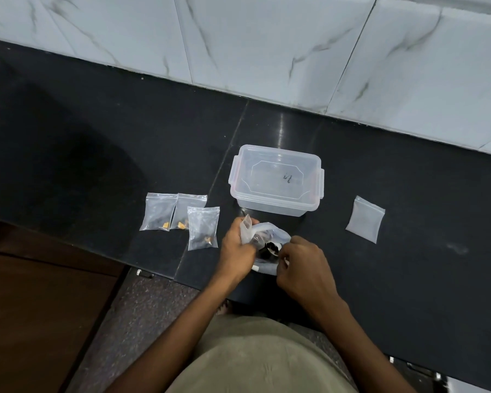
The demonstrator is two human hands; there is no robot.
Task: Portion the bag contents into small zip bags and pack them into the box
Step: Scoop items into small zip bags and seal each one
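Head view looks down on both hands at the near edge of the dark counter (408, 194). Left hand (236, 245) has its fingers curled round the clear source bag (270, 236), apparently bunching its mouth to steady it. Right hand (301, 262) is curled at the bag's near side, pinching plastic or contents; which is unclear. Three filled zip bags (203, 228) lie just left, staged for packing. Beyond stands the lidded box (277, 184); one empty zip bag (365, 219) waits far right.
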